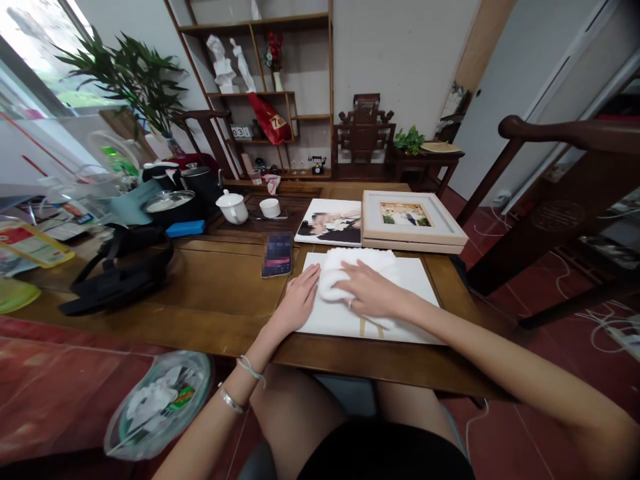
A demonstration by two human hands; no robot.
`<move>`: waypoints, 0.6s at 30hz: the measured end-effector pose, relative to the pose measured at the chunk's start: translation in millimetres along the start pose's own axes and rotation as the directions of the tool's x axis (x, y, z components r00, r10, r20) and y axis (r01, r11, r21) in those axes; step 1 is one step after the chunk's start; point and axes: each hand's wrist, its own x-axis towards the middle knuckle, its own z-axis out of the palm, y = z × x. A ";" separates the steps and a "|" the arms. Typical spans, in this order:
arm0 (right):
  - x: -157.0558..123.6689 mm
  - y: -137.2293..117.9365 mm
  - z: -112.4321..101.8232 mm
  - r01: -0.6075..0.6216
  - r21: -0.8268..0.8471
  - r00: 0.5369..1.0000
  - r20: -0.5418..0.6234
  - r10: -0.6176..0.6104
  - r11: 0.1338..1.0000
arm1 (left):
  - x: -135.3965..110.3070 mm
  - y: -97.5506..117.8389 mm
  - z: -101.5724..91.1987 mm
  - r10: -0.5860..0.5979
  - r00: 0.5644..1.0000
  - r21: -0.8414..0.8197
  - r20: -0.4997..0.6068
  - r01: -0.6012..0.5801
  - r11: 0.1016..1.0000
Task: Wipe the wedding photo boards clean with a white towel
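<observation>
A flat white board (411, 293) lies on the wooden table in front of me, with two tan strips (371, 328) showing near its front edge. Bunched on top of it is a white towel (383, 261). My right hand (369, 290) grips the towel from above and presses it against the board, its fingers curled into the folds. At the board's left edge rests my left hand (300, 297), laid flat with fingers stretched out and holding nothing. The towel and my right hand cover the middle of the board.
Behind the board are a photo panel (330, 230) and a pale framed picture (440, 230). A phone (277, 255) lies to the left, near a black strapped bag (120, 267), a blue block (186, 229) and a white teapot (232, 207). A lined waste bin (160, 400) stands on the floor.
</observation>
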 end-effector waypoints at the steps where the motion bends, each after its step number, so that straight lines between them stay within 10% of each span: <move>1: 9.0 8.2 -0.4 -0.036 -0.017 0.999 -0.008 0.036 0.999 | 0.1 -0.1 -0.1 0.000 1.000 -0.006 0.003 0.000 1.000; 12: -20.4 -66.5 15.4 0.118 -0.143 0.993 0.019 -0.116 0.983 | -2.8 -0.9 -3.0 0.013 1.000 -0.022 0.028 -0.012 1.000; 18: -5.9 -17.6 -5.6 -0.004 -0.082 0.999 0.033 0.006 0.997 | -0.9 -2.1 0.2 0.001 1.000 -0.005 0.006 -0.001 1.000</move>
